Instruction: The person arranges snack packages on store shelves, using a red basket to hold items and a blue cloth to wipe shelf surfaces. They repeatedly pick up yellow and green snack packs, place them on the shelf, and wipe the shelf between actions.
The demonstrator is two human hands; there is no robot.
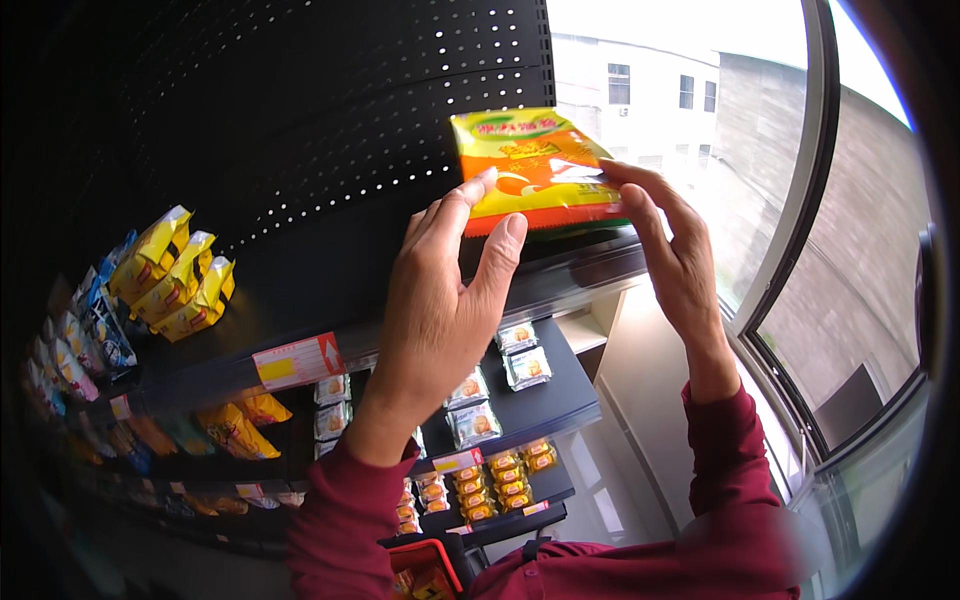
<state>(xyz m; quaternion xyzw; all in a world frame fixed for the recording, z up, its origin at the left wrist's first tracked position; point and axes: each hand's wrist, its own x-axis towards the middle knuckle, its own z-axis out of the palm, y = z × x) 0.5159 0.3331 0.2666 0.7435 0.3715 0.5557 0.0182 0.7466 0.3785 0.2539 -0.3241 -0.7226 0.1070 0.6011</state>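
Observation:
A yellow and orange snack packet [536, 172] bearing writing is at the right end of the top black shelf, between my two hands. My left hand [457, 277] is at the packet's left side, index fingertip against its lower left edge. Its thumb is spread apart, near the front edge; whether this hand grips is unclear. At the right edge, my right hand [671, 240] has its thumb and fingers on the packet's corner. A green strip shows under the front edge; whether it belongs to the same packet cannot be told.
Yellow snack bags [176, 277] stand farther left on this shelf, above a price label [298, 361]. Lower shelves hold white biscuit packs [474, 424] and small orange packs [474, 495]. A red basket [450, 566] is below me. A window frame [784, 277] borders the right.

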